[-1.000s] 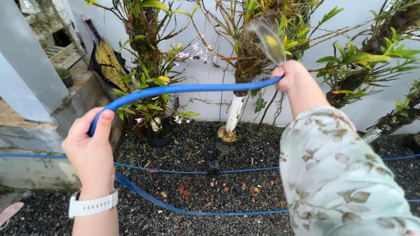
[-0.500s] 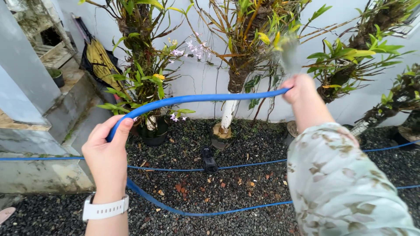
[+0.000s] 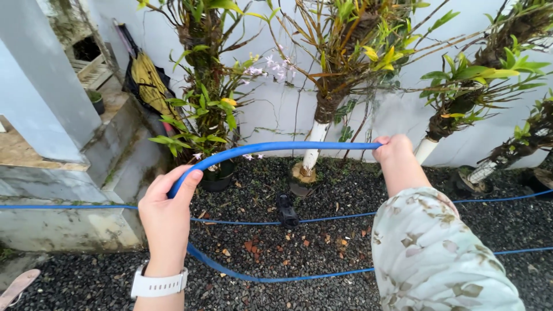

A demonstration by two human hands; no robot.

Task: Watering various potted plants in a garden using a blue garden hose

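A blue garden hose [image 3: 276, 147] arcs between my two hands in front of me. My left hand [image 3: 167, 219], with a white watch on the wrist, grips the hose where it bends down toward the gravel. My right hand [image 3: 394, 154], in a pale patterned sleeve, is closed on the hose's end, pointing at the white wall near the orchid plants. A faint spray of water shows above that hand. More loops of the same hose [image 3: 322, 217] lie on the dark gravel below.
Orchid plants on white posts [image 3: 314, 141] stand along the white wall [image 3: 397, 115], one in a dark pot [image 3: 218, 179]. A black fitting [image 3: 286, 211] lies on the gravel. Concrete steps [image 3: 115, 161] and a grey pillar [image 3: 49, 86] are at left.
My right hand has dropped lower with the hose end, and the spray has swung from the left plant toward the right. My left hand has shifted right.
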